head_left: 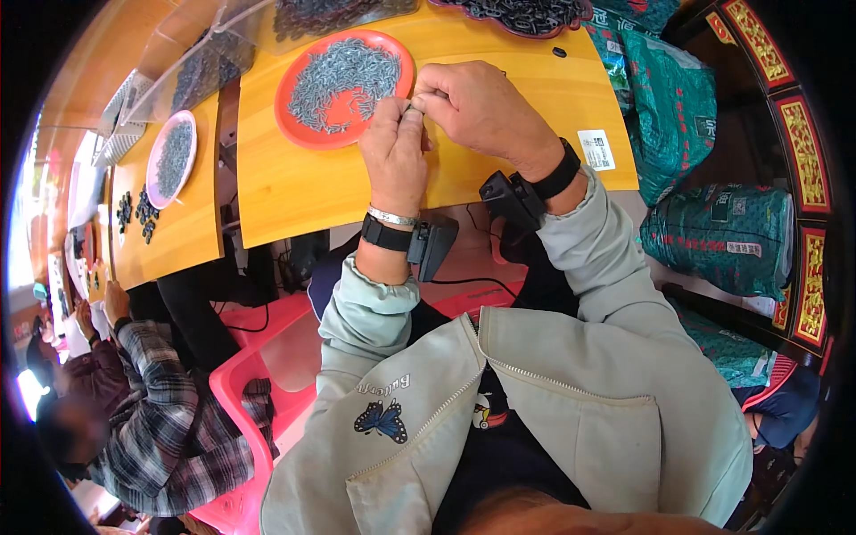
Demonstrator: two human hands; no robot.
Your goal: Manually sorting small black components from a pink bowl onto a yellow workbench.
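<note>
Above the yellow table (294, 192), my left hand (397, 156) and my right hand (486, 111) meet fingertip to fingertip. Both are closed in a pinch, on something too small to make out. Just left of them lies a red plate (339, 111), holding a heap of small grey metal pieces that look like screws (348, 67). My left fingers are close to its right rim. Beyond my right hand, a single small black piece (559, 52) rests on the tabletop.
At the far edge stand a dark red tray (513, 25) of black parts and a clear bin (276, 40). Green sacks (669, 107) line the right side. On the left table are a pale plate (190, 169) and loose black pieces (145, 214); another person (169, 410) sits there.
</note>
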